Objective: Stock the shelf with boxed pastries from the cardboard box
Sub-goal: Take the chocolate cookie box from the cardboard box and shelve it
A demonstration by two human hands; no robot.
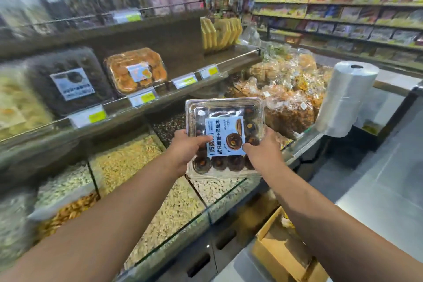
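Note:
A clear plastic box of dark round pastries [225,121] with a light blue label is held up in front of me, above the bulk bins. My left hand [186,147] grips its left edge, thumb on the lid. My right hand [263,151] grips its right edge, thumb on the label's corner. The wooden shelf [183,90] runs behind it, bearing a box of dark pastries [68,80] and a box of orange pastries [136,71]. An open cardboard box [283,249] sits on the floor at the lower right, its inside mostly hidden by my right arm.
Glass-fronted bulk bins of nuts and seeds [142,190] lie below the shelf. Bagged snacks [286,89] pile to the right, beside a roll of plastic bags [345,98]. Yellow boxes [219,32] stand at the shelf's far end. Stocked aisle shelves [343,7] fill the right background.

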